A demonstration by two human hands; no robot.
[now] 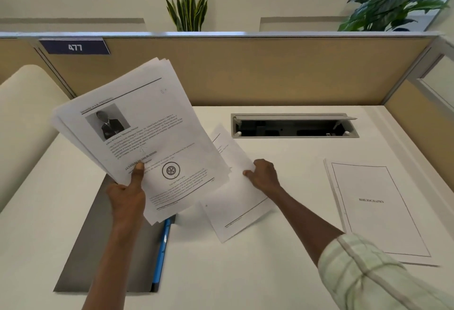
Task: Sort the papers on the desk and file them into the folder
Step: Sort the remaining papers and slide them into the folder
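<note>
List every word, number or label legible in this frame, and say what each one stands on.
"477": white digits on the dark blue plate on the partition.
"BIBLIOGRAPHY": centre of the top sheet of the stack lying at the desk's right.
Fanned sheaf in the left hand: headings and body text too blurred to read.
Single sheet under the right hand: text too small.

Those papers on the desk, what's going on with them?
A person is sorting them. The left hand holds a fanned stack of printed pages above the grey folder. The right hand has its grip on a single sheet lying on the desk. A separate pile topped "Bibliography" lies to the right.
</note>
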